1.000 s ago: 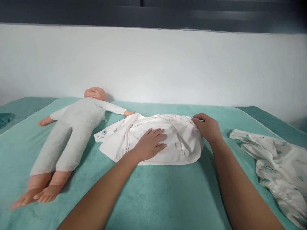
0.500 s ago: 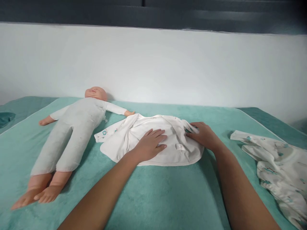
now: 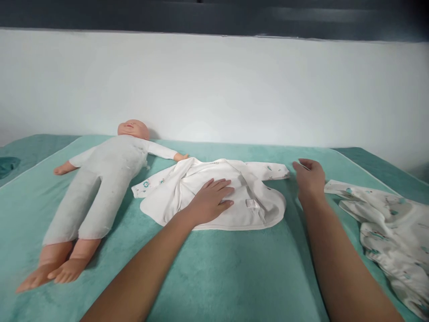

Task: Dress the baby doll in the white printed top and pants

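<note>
A white baby shirt (image 3: 231, 210) with printed sleeves lies spread open, inside up, on the green bedding. My left hand (image 3: 211, 201) rests flat on its middle, fingers stretched out. The right sleeve (image 3: 270, 170) now points straight out to the side, its cuff lying just left of my right hand (image 3: 311, 179). That hand is off the shirt, with its fingers bent, a small gap by the thumb and nothing visible in them. To the left, a baby doll (image 3: 115, 156) in a white cloth body lies on its back, one hand close to the shirt's collar.
Printed white baby clothes (image 3: 395, 223) lie crumpled at the right, close to my right forearm. Green bedding (image 3: 248, 277) covers the surface, and a white wall (image 3: 214, 89) rises behind it.
My right hand has moved right, away from the shirt, and let go of the sleeve. The sleeve went from bunched to stretched outward. My left hand has stayed in place.
</note>
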Motion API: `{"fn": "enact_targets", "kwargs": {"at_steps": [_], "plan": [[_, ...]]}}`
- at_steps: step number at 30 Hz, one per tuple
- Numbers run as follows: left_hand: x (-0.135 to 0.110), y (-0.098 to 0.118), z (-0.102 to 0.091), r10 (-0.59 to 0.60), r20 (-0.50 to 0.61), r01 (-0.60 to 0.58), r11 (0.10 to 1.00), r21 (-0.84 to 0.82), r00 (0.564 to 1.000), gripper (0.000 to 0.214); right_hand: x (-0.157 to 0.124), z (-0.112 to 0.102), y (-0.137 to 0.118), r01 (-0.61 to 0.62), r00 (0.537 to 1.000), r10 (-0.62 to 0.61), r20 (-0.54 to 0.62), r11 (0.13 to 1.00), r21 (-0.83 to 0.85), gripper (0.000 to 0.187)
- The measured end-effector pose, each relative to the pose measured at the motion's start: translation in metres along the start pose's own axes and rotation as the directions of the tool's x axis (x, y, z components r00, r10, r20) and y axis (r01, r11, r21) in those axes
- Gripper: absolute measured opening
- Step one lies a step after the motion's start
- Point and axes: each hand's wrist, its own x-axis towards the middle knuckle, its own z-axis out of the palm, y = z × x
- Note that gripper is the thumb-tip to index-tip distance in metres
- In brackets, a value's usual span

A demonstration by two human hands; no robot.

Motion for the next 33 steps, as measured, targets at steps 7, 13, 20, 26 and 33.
{"fn": "enact_targets", "kwargs": {"at_steps": [7,13,20,26,33], "plan": [[0.0,0.002,-0.002,-0.001,0.001,0.001,1.0,0.012,1.0,0.044,-0.054,0.012,-0.054,0.323,0.824,-0.31,0.474,0.945,0.056,0.049],[0.0,0.001,0.0,0.001,-0.012,-0.001,1.0,0.012,1.0,0.043,-0.055,0.021,-0.055,0.316,0.693,-0.179,0.698,0.946,-0.071,0.06],[0.002,0.005,-0.001,0.012,-0.074,-0.011,1.0,0.016,0.997,0.035,-0.107,0.022,-0.093,0.467,0.687,-0.419,0.594,0.88,0.081,0.053],[0.005,0.008,-0.003,-0.132,-0.2,0.131,0.991,-0.018,0.971,0.032,-0.121,0.054,-0.089,0.57,0.536,-0.393,0.747,0.821,0.022,0.05],[0.006,-0.014,-0.013,-0.337,-0.432,0.443,0.879,0.174,0.837,0.029,-0.113,0.056,-0.078,0.673,0.544,-0.481,0.687,0.739,-0.015,0.045]]}}
